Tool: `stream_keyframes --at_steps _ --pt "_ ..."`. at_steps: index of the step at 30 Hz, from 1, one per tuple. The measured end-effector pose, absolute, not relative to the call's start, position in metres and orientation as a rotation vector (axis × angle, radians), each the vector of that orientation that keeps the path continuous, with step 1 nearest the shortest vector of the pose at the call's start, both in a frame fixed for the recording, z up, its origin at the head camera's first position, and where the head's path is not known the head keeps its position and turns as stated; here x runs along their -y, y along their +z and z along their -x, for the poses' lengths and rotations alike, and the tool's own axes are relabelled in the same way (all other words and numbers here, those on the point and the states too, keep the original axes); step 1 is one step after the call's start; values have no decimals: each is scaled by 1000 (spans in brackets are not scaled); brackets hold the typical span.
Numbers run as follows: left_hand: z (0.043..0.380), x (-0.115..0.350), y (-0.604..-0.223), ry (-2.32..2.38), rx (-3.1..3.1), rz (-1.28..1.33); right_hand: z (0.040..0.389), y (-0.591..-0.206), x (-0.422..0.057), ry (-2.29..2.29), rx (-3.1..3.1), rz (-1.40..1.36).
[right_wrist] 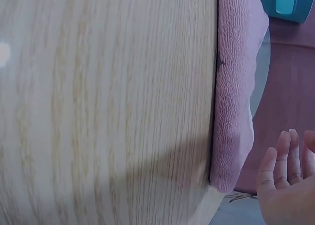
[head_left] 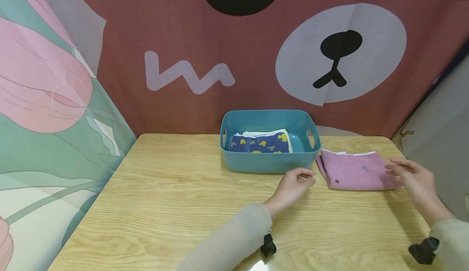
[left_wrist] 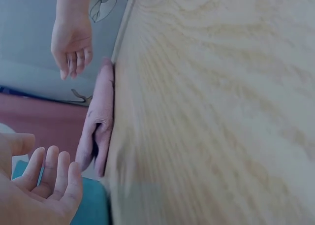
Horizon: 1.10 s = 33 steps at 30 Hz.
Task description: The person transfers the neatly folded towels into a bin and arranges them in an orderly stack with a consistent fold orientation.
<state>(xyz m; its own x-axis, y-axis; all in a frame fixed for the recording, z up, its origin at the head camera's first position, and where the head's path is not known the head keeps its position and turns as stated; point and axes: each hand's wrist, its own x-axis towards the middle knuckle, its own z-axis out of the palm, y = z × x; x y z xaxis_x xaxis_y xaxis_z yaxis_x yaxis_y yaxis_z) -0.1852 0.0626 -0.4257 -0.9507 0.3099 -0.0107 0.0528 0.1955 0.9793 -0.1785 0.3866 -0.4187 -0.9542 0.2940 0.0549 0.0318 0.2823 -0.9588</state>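
A folded pink towel (head_left: 357, 171) with small dark star marks lies on the table, just right of the teal basket. My right hand (head_left: 414, 179) hovers by the towel's right end, fingers loosely bent and holding nothing. Near the basket's front right corner is my left hand (head_left: 294, 185), its fingers relaxed with nothing in them. In the left wrist view the left hand (left_wrist: 44, 190) shows its bare palm side, and the towel (left_wrist: 101, 116) is seen edge-on. The right wrist view shows the right hand (right_wrist: 290, 185) beside the near end of the towel (right_wrist: 234, 97).
The teal basket (head_left: 271, 163) stands at the table's back edge, against a curtain (head_left: 183, 112) with a bear print. Inside it lies a folded dark blue cloth (head_left: 260, 143) with yellow shapes. Wooden table top (head_left: 176, 206) stretches to the left and front.
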Motion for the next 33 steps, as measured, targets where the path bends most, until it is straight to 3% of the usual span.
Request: stream_keyframes --at_steps 33 --pt "194 -120 -451 1987 -2182 -30 201 -435 -407 1717 2227 659"
